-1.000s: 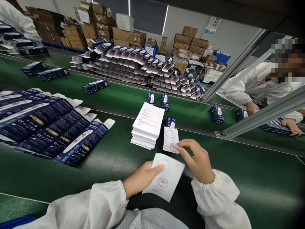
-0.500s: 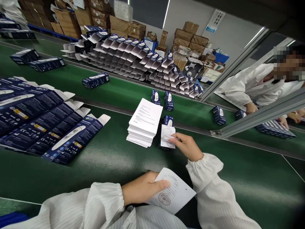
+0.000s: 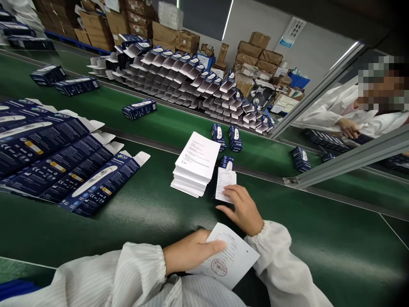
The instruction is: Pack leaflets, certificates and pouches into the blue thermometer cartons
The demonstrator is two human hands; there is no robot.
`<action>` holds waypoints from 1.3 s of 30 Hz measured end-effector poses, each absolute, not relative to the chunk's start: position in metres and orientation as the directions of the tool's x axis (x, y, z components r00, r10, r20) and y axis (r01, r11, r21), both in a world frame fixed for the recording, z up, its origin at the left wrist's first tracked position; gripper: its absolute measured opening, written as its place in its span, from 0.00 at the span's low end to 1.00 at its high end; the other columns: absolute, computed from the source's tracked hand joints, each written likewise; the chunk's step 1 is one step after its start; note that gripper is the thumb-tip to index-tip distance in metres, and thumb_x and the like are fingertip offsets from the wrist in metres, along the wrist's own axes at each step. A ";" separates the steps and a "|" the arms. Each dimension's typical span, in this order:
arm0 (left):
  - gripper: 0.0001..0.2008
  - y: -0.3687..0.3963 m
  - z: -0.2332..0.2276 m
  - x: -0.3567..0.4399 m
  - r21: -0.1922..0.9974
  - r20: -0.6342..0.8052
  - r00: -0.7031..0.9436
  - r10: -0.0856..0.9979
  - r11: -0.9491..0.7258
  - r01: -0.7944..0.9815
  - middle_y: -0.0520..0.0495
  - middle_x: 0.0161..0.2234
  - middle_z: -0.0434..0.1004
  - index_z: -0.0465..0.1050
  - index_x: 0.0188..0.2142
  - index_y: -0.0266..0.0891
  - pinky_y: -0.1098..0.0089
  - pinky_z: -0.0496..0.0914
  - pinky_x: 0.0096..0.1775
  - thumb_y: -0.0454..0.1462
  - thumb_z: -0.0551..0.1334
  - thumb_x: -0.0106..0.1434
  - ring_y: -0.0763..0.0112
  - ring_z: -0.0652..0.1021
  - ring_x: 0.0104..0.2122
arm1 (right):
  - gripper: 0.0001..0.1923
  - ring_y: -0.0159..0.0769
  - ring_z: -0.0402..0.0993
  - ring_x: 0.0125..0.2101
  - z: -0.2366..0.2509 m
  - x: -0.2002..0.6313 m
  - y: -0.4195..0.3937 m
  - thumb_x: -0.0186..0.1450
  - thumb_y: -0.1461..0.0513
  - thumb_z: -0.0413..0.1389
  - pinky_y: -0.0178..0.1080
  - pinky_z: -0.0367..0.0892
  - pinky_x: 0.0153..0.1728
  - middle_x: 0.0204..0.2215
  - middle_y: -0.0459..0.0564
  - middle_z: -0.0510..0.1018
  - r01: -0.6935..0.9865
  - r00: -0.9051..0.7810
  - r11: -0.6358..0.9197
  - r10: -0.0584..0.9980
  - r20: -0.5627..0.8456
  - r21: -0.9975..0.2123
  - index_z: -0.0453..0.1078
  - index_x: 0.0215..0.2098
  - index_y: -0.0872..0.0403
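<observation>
My left hand (image 3: pixel 194 252) grips a white printed sheet (image 3: pixel 234 251) with a red round stamp, thumb on top, close to my body. Ahead of it, my right hand (image 3: pixel 244 209) has its thumb spread away and its fingertips on small paper slips (image 3: pixel 226 177). These slips lie on a dark blue box (image 3: pixel 227 162), which they mostly cover. Just left of that box stands a thick stack of folded white leaflets (image 3: pixel 196 157). Whether a finger has lifted a slip's edge I cannot tell.
Rows of blue cartons with open flaps (image 3: pixel 105 181) lie at the left. Beyond the dark rail, a green conveyor belt (image 3: pixel 185 125) carries several closed boxes. Open cartons are piled (image 3: pixel 179 72) behind it. A metal post (image 3: pixel 319 85) rises at right, with a person in white (image 3: pixel 338 106) beyond.
My right hand has loosened its pinch on the slip; its thumb has moved away and the hand lies lower. The boxes on the belt have shifted right. My left hand still holds the sheet.
</observation>
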State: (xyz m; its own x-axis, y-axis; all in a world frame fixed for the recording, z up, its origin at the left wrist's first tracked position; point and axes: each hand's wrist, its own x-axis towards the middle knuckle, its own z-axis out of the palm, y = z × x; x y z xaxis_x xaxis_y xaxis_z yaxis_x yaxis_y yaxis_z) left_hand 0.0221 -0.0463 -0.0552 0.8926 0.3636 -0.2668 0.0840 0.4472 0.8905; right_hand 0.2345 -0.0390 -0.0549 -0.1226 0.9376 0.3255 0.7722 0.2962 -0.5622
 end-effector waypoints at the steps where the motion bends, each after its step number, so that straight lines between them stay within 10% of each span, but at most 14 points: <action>1: 0.20 -0.046 -0.056 0.023 0.890 -0.270 0.892 0.362 0.448 0.088 0.43 0.44 0.79 0.72 0.51 0.36 0.62 0.68 0.49 0.45 0.56 0.65 0.60 0.76 0.45 | 0.11 0.49 0.66 0.47 -0.059 0.232 -0.040 0.65 0.56 0.56 0.50 0.62 0.49 0.44 0.57 0.74 0.774 -0.112 0.307 0.927 0.357 -0.554 0.72 0.41 0.54; 15: 0.24 -0.048 -0.054 0.024 0.784 -0.378 0.850 0.367 0.615 0.083 0.39 0.41 0.79 0.73 0.48 0.31 0.59 0.70 0.45 0.48 0.60 0.61 0.57 0.78 0.42 | 0.15 0.39 0.75 0.40 -0.025 0.277 0.012 0.66 0.54 0.53 0.41 0.69 0.43 0.39 0.47 0.79 0.562 -0.174 0.075 0.984 -0.029 -0.824 0.75 0.40 0.54; 24: 0.24 -0.041 -0.059 0.029 0.701 -0.397 0.787 0.471 0.709 -0.071 0.37 0.41 0.79 0.70 0.50 0.31 0.59 0.70 0.44 0.47 0.61 0.61 0.59 0.79 0.39 | 0.19 0.38 0.76 0.39 -0.034 0.270 -0.011 0.69 0.52 0.46 0.44 0.71 0.43 0.36 0.52 0.79 0.384 0.104 0.045 0.990 0.091 -0.922 0.65 0.49 0.55; 31: 0.26 -0.029 -0.067 0.039 0.679 -0.458 0.759 0.463 0.733 -0.038 0.35 0.44 0.78 0.68 0.52 0.32 0.54 0.68 0.47 0.47 0.62 0.61 0.56 0.79 0.42 | 0.23 0.36 0.73 0.30 -0.099 0.322 0.000 0.65 0.48 0.47 0.42 0.72 0.35 0.34 0.56 0.77 0.392 0.620 -0.058 0.754 0.218 -0.918 0.65 0.44 0.59; 39: 0.27 -0.028 -0.080 0.046 0.734 -0.430 0.761 0.485 0.679 -0.018 0.38 0.39 0.80 0.71 0.48 0.31 0.54 0.68 0.47 0.49 0.64 0.57 0.54 0.79 0.41 | 0.24 0.34 0.73 0.25 -0.122 0.340 0.016 0.60 0.46 0.52 0.38 0.72 0.30 0.30 0.52 0.78 0.410 0.660 -0.148 0.729 0.181 -0.900 0.70 0.42 0.57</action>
State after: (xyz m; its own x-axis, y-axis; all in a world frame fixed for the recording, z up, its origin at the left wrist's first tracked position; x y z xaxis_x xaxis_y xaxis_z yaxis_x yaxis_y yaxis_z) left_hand 0.0464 -0.0276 -0.0798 0.7612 0.4852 -0.4302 -0.0176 0.6787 0.7342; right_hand 0.3403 0.0155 -0.1220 0.6602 0.7290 0.1809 0.4105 -0.1485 -0.8997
